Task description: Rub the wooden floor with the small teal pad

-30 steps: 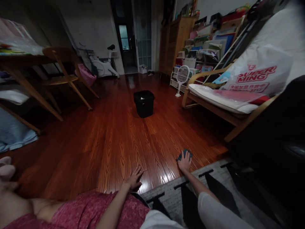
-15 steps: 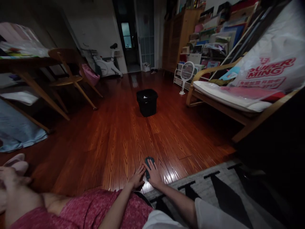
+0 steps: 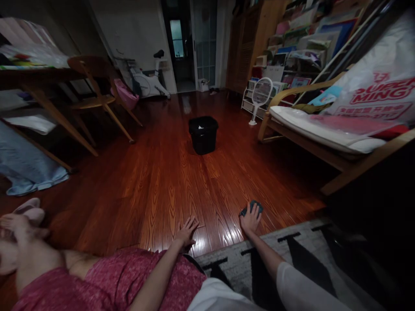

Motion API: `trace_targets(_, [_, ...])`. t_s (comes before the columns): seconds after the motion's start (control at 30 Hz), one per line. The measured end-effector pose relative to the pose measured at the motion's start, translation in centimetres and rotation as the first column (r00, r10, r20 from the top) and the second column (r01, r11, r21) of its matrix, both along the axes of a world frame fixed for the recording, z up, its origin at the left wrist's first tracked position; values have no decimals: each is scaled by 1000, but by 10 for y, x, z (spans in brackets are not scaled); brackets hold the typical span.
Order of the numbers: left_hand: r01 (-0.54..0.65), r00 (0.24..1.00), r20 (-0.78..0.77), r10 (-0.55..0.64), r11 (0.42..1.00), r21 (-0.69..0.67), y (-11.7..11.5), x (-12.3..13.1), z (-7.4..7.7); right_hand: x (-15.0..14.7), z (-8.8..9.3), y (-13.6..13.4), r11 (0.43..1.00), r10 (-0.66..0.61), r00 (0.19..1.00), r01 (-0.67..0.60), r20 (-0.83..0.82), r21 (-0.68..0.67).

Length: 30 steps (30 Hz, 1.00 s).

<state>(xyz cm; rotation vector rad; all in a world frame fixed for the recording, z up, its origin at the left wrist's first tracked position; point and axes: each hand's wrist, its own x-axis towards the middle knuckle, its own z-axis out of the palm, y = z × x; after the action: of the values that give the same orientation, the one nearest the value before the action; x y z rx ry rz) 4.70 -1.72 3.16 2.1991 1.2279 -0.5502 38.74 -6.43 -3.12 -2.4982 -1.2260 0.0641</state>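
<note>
A dark teal cloth [image 3: 252, 209] is on the shiny red-brown wooden floor [image 3: 175, 177], right of centre. My right hand [image 3: 250, 219] presses it down from above, fingers laid over it and palm towards the floor. Part of the cloth is hidden beneath the hand, and its edges show around the fingers. Over to the left, my left hand [image 3: 187, 231] rests on the boards with its fingers stretched out and nothing in them.
A black bin [image 3: 203, 138] stands on the floor ahead. A grey and black patterned rug [image 3: 275, 259] borders the boards at lower right. To the right is a wooden armchair [image 3: 330, 153] with a plastic bag on it; on the left, a wooden chair [image 3: 92, 111] and pink slippers [image 3: 32, 211].
My right hand has slid the cloth to the right, away from my left hand. The left hand stays in about the same place. The view has shifted slightly.
</note>
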Motion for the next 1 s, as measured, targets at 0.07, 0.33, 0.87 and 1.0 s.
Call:
trace_targets(0.07, [-32, 999, -6, 32, 999, 11, 1, 2, -3, -29, -2, -2, 1000, 21, 1000, -21, -1, -10])
trace_targets(0.33, [-125, 992, 26, 124, 992, 33, 1, 5, -14, -150, -6, 10, 836, 542, 837, -546, -73, -54])
trace_targets(0.87, [-25, 963, 269, -15, 989, 144, -7, 56, -18, -4, -23, 44, 825, 563, 824, -565, 56, 14])
trace_targets(1.0, [-72, 966, 258, 36, 989, 132, -11, 72, -24, -11, -26, 43, 817, 575, 813, -576, 92, -21])
